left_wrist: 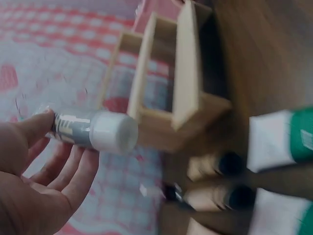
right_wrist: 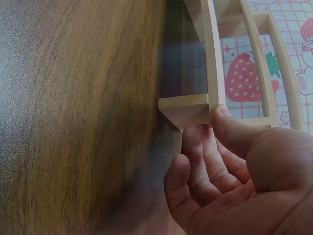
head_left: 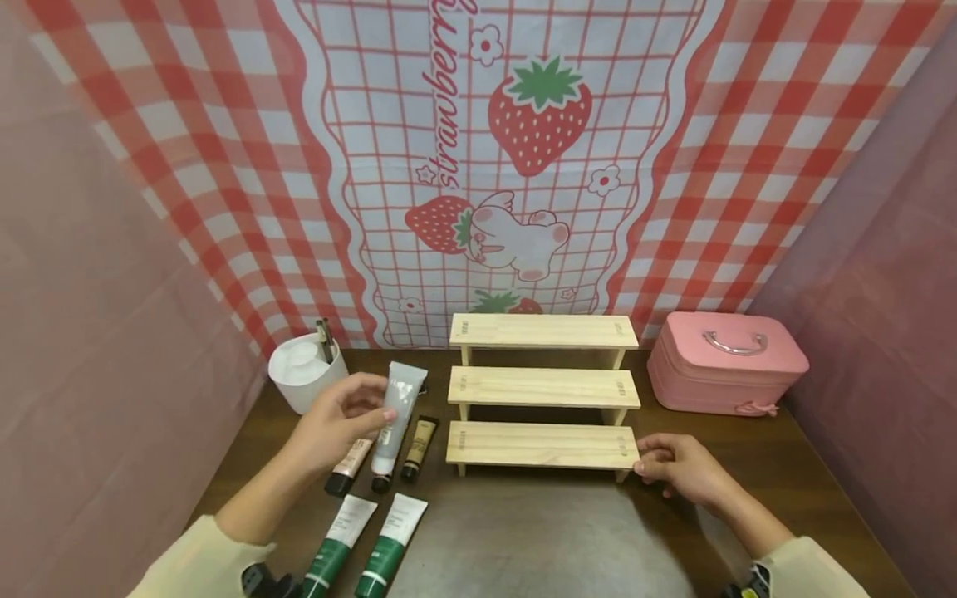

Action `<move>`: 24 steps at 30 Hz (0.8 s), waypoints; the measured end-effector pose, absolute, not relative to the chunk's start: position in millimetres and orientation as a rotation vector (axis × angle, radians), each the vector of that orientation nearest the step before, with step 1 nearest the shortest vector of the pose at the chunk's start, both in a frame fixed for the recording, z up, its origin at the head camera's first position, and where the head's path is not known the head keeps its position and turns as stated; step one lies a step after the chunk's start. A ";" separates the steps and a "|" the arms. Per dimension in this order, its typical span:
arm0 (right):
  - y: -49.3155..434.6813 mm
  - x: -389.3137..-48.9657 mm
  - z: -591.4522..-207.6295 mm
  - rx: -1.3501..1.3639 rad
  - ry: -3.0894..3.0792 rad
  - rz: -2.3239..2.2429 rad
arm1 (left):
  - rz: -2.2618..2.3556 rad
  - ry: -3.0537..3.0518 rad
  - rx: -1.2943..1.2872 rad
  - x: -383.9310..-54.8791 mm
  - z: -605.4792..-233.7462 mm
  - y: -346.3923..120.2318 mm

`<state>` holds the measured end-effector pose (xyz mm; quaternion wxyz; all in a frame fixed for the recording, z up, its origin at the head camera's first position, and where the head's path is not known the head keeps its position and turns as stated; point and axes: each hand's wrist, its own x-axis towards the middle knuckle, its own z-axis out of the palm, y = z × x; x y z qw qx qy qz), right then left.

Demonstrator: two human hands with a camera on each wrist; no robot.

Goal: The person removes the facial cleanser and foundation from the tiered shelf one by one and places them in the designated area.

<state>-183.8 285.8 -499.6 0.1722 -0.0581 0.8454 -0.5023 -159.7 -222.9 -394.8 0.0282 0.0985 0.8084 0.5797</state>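
My left hand (head_left: 326, 428) pinches a translucent grey squeeze tube (head_left: 399, 407) between thumb and fingers, its white cap pointing down. The left wrist view shows that white cap (left_wrist: 115, 132) in front of the wooden stand. At the right end of the three-step wooden display stand (head_left: 542, 446), my right hand (head_left: 684, 471) grips the lowest step. Its thumb lies on the board's edge and its fingers curl beside the short leg (right_wrist: 186, 107). Below the held tube lie a beige tube (head_left: 351, 465) and a gold tube (head_left: 420, 444), both with black caps.
Two green-and-white tubes (head_left: 336, 540) (head_left: 392, 540) lie at the front left. A white round holder (head_left: 302, 374) with brushes stands at the back left. A pink case (head_left: 728, 365) sits right of the stand. Checked strawberry cloth (head_left: 538, 124) hangs behind.
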 end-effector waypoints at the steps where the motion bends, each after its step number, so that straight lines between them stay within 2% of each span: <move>1: 286.1 -183.7 -499.8 -0.162 2.401 -1.425 | 1.797 2.485 0.279 -154.3 -401.0 -230.0; 7: 286.4 -183.4 -500.7 -0.157 2.409 -1.413 | 1.818 2.518 0.168 -122.9 -435.0 -270.5; 12: 286.4 -183.9 -497.9 -0.163 2.426 -1.404 | 1.734 2.587 0.174 -98.8 -459.2 -306.5; 16: 287.9 -183.7 -496.8 -0.172 2.421 -1.408 | 1.630 2.532 0.167 -82.3 -473.5 -331.0; 24: 287.0 -183.4 -500.3 -0.155 2.411 -1.417 | 1.551 2.319 -0.008 -63.7 -490.9 -359.8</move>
